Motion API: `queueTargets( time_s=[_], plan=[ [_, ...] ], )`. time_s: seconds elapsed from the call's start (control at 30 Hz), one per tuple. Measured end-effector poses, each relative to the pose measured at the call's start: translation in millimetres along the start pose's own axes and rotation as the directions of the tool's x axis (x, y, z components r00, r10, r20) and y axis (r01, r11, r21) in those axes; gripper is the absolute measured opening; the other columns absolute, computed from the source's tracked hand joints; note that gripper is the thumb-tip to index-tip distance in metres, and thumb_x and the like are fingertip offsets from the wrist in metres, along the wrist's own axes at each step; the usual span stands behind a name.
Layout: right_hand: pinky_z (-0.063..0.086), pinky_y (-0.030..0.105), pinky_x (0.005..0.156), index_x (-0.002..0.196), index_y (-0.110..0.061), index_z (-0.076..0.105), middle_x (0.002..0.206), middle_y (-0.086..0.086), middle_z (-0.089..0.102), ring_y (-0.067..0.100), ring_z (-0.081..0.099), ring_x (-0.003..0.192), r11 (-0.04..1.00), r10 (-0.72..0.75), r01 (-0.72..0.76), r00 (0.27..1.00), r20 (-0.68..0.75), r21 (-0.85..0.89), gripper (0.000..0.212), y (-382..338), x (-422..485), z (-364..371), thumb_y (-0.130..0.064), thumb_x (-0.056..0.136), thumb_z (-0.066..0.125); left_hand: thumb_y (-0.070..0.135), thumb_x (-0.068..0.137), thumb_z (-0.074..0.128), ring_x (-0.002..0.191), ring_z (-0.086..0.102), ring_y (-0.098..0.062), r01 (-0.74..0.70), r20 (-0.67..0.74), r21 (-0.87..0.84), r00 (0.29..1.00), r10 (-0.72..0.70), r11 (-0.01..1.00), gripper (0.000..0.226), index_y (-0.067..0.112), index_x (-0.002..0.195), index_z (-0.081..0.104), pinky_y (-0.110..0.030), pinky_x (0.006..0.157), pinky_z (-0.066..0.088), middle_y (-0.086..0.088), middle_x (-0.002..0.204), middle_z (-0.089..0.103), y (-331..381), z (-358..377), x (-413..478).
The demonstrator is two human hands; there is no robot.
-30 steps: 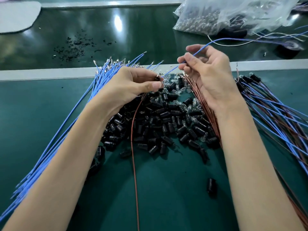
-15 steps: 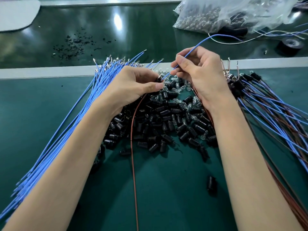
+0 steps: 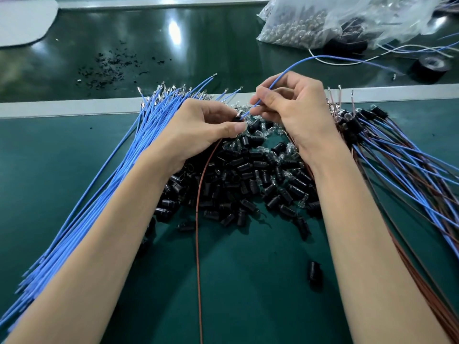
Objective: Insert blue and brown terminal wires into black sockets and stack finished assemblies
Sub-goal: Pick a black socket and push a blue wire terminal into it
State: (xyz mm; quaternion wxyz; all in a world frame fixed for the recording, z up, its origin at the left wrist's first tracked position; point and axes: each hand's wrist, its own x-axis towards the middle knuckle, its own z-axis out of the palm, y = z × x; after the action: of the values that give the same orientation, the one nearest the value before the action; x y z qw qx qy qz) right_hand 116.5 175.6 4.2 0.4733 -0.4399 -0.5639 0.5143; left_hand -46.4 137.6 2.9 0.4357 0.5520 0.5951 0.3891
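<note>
My left hand (image 3: 198, 127) pinches a black socket (image 3: 238, 119) above the socket pile, and a brown wire (image 3: 198, 219) hangs from that socket toward the near edge. My right hand (image 3: 293, 108) pinches a blue wire (image 3: 295, 67) close to its metal tip, which touches the socket's opening. That wire arcs back to the right over the far belt. A heap of loose black sockets (image 3: 248, 180) lies between my forearms. A fan of loose blue wires (image 3: 109, 175) lies at left. Finished assemblies (image 3: 387, 155) with blue and brown wires are stacked at right.
A clear plastic bag (image 3: 335, 18) of small bulbs lies at the far right on the glossy belt, next to a black tape roll (image 3: 431, 68). Black crumbs (image 3: 111, 68) are scattered at far left-centre. One stray socket (image 3: 314, 270) lies near my right forearm.
My right hand has moved left and down, bringing the blue wire's tip to the socket in my left hand. The wire's far end has slid in from the right.
</note>
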Motion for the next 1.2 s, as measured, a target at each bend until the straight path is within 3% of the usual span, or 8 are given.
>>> queueTargets(
  time_s=[0.13, 0.5, 0.67, 0.83, 0.93, 1.1, 1.2],
  plan=[
    [0.052, 0.017, 0.057, 0.079, -0.014, 0.062, 0.067, -0.002, 0.071, 0.009, 0.068, 0.060, 1.000, 0.019, -0.018, 0.998, -0.053, 0.025, 0.015, 1.2, -0.4, -0.9, -0.007, 0.092, 0.063, 0.016, 0.076, 0.078, 0.075, 0.066, -0.011, -0.018, 0.003, -0.019, 1.000, 0.018, 1.000, 0.012, 0.018, 0.085, 0.071, -0.022, 0.080, 0.053, 0.000, 0.077, 0.072, 0.5, 3.5, -0.9],
    [0.050, 0.017, 0.056, 0.079, -0.014, 0.060, 0.067, -0.002, 0.070, 0.006, 0.064, 0.055, 1.000, 0.003, -0.006, 0.995, -0.095, -0.026, 0.015, 2.5, -0.2, -0.4, -0.008, 0.092, 0.063, 0.019, 0.076, 0.079, 0.071, 0.065, -0.009, -0.024, 0.012, -0.019, 1.000, 0.024, 1.000, 0.012, 0.018, 0.085, 0.072, -0.019, 0.076, 0.052, 0.001, 0.076, 0.072, -2.5, 3.1, 0.4],
    [0.051, 0.016, 0.055, 0.080, -0.013, 0.060, 0.065, -0.003, 0.069, 0.008, 0.067, 0.056, 0.998, 0.020, -0.018, 0.999, 0.029, -0.063, 0.017, 2.5, -1.5, 0.0, -0.008, 0.096, 0.057, 0.016, 0.076, 0.079, 0.069, 0.061, -0.006, -0.042, 0.019, 0.003, 0.999, 0.042, 0.999, 0.010, 0.020, 0.080, 0.071, -0.018, 0.074, 0.050, 0.003, 0.074, 0.070, -2.6, 3.5, 0.0],
    [0.052, 0.018, 0.057, 0.078, -0.014, 0.060, 0.067, 0.000, 0.068, 0.007, 0.066, 0.054, 0.998, -0.011, 0.009, 1.000, -0.026, -0.067, 0.019, 3.2, 0.0, 0.0, -0.006, 0.096, 0.057, 0.019, 0.076, 0.079, 0.071, 0.063, -0.006, -0.028, 0.015, -0.007, 0.999, 0.028, 1.000, 0.011, 0.019, 0.085, 0.072, -0.017, 0.076, 0.050, 0.002, 0.078, 0.072, -3.1, 5.2, 1.2],
    [0.048, 0.014, 0.053, 0.079, -0.013, 0.060, 0.063, -0.003, 0.067, 0.006, 0.064, 0.052, 0.996, -0.003, 0.004, 1.000, 0.019, -0.092, 0.018, 3.3, 0.0, 2.1, -0.007, 0.096, 0.057, 0.018, 0.077, 0.079, 0.070, 0.060, -0.007, -0.026, 0.029, 0.022, 0.999, 0.026, 0.999, 0.011, 0.015, 0.086, 0.073, -0.017, 0.073, 0.048, 0.000, 0.078, 0.070, -3.8, 5.5, 0.5],
    [0.052, 0.018, 0.059, 0.079, -0.014, 0.061, 0.070, 0.001, 0.069, 0.006, 0.065, 0.056, 0.995, -0.038, 0.034, 0.998, -0.040, -0.091, 0.019, 5.6, 1.2, 0.0, -0.006, 0.095, 0.058, 0.017, 0.077, 0.078, 0.069, 0.064, -0.009, -0.021, 0.010, -0.032, 1.000, 0.021, 0.999, 0.008, 0.018, 0.083, 0.072, -0.018, 0.074, 0.051, 0.000, 0.074, 0.071, -3.4, 4.4, 1.5],
    [0.053, 0.018, 0.060, 0.081, -0.013, 0.061, 0.069, -0.001, 0.068, 0.005, 0.065, 0.057, 0.995, -0.035, 0.035, 0.999, -0.006, -0.098, 0.017, 6.0, 1.5, 0.1, -0.005, 0.095, 0.057, 0.017, 0.077, 0.079, 0.070, 0.064, -0.008, -0.029, 0.012, -0.016, 0.999, 0.030, 0.999, 0.009, 0.019, 0.083, 0.073, -0.020, 0.076, 0.052, -0.002, 0.077, 0.072, -3.2, 5.0, 0.8]
  ],
)
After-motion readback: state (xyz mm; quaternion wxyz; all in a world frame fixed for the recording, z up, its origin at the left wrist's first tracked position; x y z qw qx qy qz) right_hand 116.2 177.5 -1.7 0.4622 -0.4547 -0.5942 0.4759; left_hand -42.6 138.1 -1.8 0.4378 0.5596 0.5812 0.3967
